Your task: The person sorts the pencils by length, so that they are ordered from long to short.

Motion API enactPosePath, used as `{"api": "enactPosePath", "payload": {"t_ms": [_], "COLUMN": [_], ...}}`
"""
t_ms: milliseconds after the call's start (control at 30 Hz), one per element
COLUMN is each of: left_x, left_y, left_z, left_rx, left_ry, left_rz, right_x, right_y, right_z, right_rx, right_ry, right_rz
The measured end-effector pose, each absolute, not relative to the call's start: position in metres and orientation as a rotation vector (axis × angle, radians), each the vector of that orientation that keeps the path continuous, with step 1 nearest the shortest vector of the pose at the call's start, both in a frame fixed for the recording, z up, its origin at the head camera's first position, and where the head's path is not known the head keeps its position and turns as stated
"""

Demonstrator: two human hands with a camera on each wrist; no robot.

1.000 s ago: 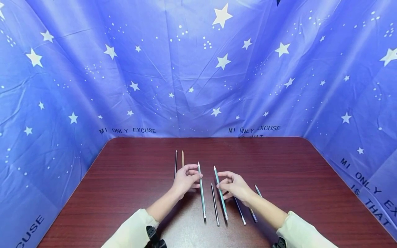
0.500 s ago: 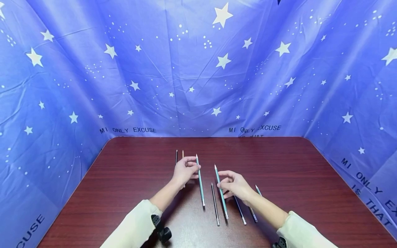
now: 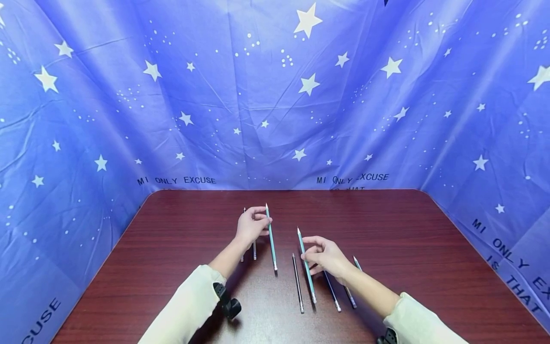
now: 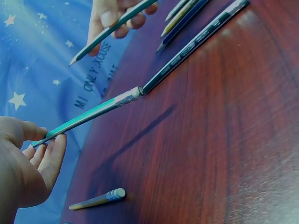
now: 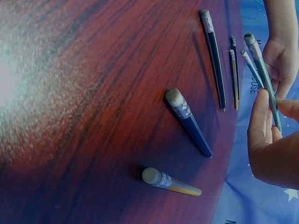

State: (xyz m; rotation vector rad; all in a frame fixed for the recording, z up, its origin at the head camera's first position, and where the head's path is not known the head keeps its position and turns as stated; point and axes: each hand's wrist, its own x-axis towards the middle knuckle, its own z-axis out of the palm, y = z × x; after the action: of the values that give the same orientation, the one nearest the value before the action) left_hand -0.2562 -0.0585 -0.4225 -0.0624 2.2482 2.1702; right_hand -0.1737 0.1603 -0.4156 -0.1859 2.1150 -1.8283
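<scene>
My left hand pinches a teal pencil between thumb and fingers. Its white tip points away and its eraser end towards me; in the left wrist view this pencil is off the table. My right hand pinches a second teal pencil, also held above the tabletop. A black pencil lies between the two, just left of the right hand's pencil. Beneath the left hand and wrist, a yellow pencil and a black one are mostly hidden.
Under the right hand and forearm lie a dark blue pencil and a yellow pencil, with another light-tipped pencil partly hidden. The dark red wooden table meets a blue star-patterned curtain behind and at both sides.
My left hand has moved away from me and slightly left, carrying its teal pencil above the other yellow and black pencils. The right hand has stayed almost still with its pencil.
</scene>
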Motion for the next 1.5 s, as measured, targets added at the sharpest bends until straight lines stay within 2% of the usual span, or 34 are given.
{"api": "enactPosePath", "payload": {"t_ms": [700,1500], "left_x": [-0.285,-0.297], "left_y": [-0.065,-0.069], "left_z": [-0.438,-0.445], "left_rx": [-0.132,-0.166], "left_ry": [2.317,2.347], "left_rz": [2.140,2.063], "right_x": [-0.174,-0.174], "right_y": [0.160,0.158], "right_z": [-0.414,-0.413], "right_rx": [-0.180,-0.179], "right_ry": [2.113,2.105], "right_rz": [-1.820,-1.818]}}
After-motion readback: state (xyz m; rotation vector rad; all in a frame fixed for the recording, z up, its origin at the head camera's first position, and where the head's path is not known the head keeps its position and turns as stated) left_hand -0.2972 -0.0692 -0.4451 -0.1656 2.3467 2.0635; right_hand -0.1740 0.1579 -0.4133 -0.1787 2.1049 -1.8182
